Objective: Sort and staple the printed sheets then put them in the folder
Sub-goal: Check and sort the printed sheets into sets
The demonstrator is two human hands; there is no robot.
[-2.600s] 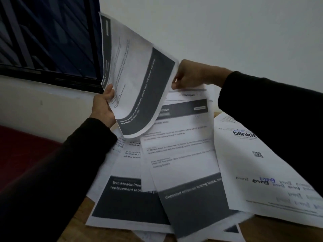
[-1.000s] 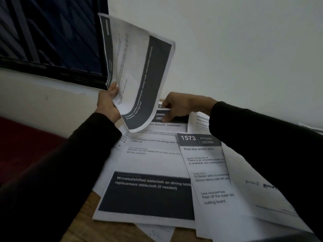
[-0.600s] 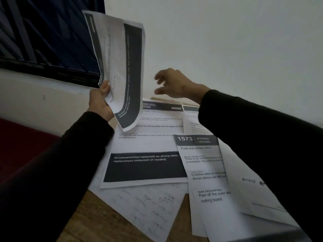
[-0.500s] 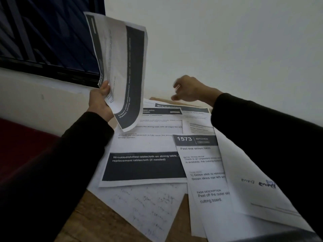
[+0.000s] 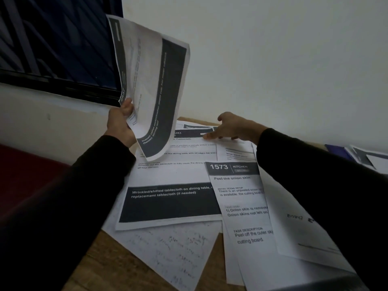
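While your left hand (image 5: pixel 120 124) pinches the curled white printed sheets with dark bands (image 5: pixel 150 85) upright, your right hand (image 5: pixel 231 128), fingers spread flat, is the nearer one to the far white dark-headed sheet (image 5: pixel 195 131) lying on the wooden table (image 5: pixel 100 265).

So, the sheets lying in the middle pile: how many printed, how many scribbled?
Printed: 4, tablecloth sheet, 1573 sheet, small-print sheet under right hand, far sheet
Scribbled: 2, front sheet, right sheet
Total: 6 showing faces; buried edges uncounted.
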